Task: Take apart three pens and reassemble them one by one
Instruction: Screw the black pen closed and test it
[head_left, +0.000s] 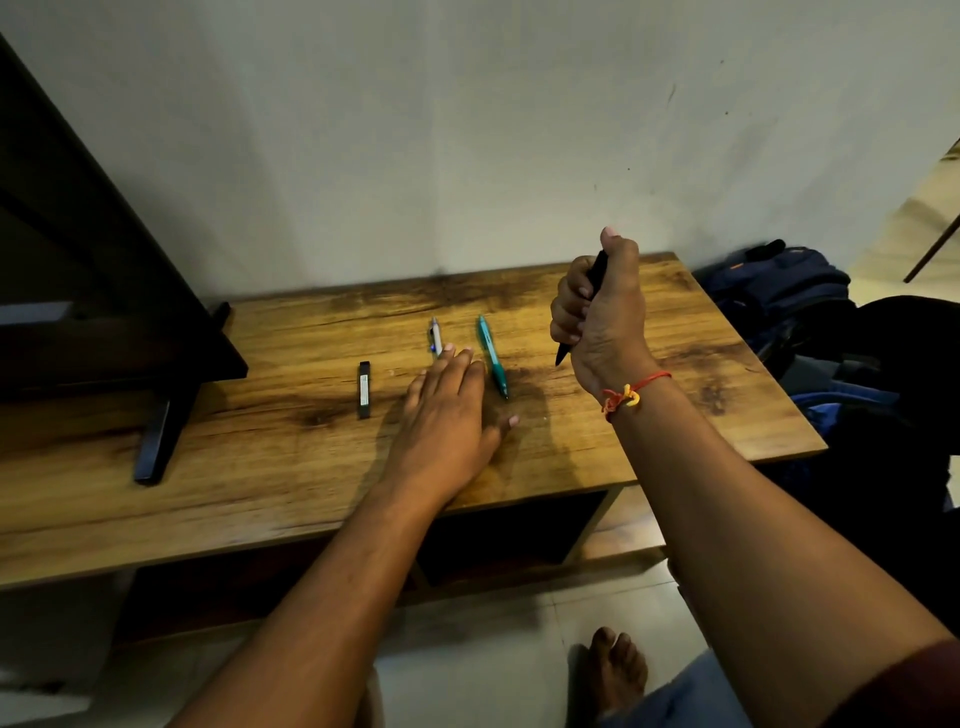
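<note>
My right hand (602, 306) is fisted around a black pen (596, 278), held upright above the wooden table (260, 467), its tip poking out below the fist. My left hand (447, 410) lies flat on the table, fingers spread, holding nothing. Its fingertips cover the lower end of a white pen (435, 335) with a blue clip. A teal pen (491, 353) lies just right of that hand, tip toward me. A short black pen cap (364, 389) with a label rests to the left of the hand.
A dark monitor or TV with a stand foot (156, 441) occupies the table's left end. A wall rises directly behind the table. Blue backpacks (779, 296) lie on the floor to the right. My bare foot (613, 670) is on the tiled floor below.
</note>
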